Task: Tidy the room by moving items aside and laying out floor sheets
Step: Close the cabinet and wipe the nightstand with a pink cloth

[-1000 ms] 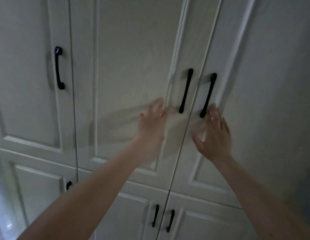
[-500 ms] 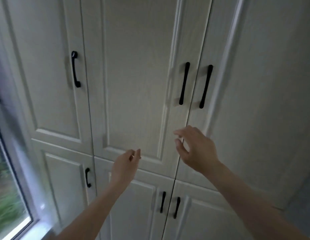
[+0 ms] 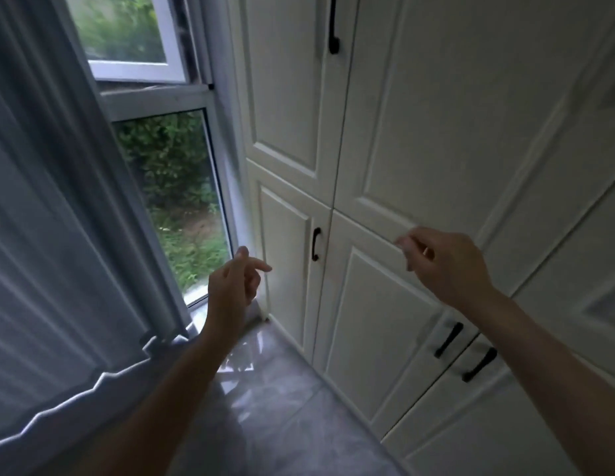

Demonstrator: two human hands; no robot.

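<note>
My left hand [image 3: 233, 286] hangs in the air in front of the window's lower pane, fingers loosely curled, holding nothing. My right hand [image 3: 443, 266] floats before the white wardrobe [image 3: 419, 115], fingers loosely bent and empty, a short way off the door panels. All the wardrobe doors are closed. No floor sheets or loose items are in view.
A tall window [image 3: 175, 187] fills the left, with a pale curtain [image 3: 48, 235] hanging over its left side down to near the floor. Grey glossy floor tiles [image 3: 282, 407] run between curtain and wardrobe. Black door handles [image 3: 316, 243] sit on the lower doors.
Both hands have dropped away from the upper wardrobe door handles and now hang lower. The view has swung left and down, bringing the window, curtain and floor into sight.
</note>
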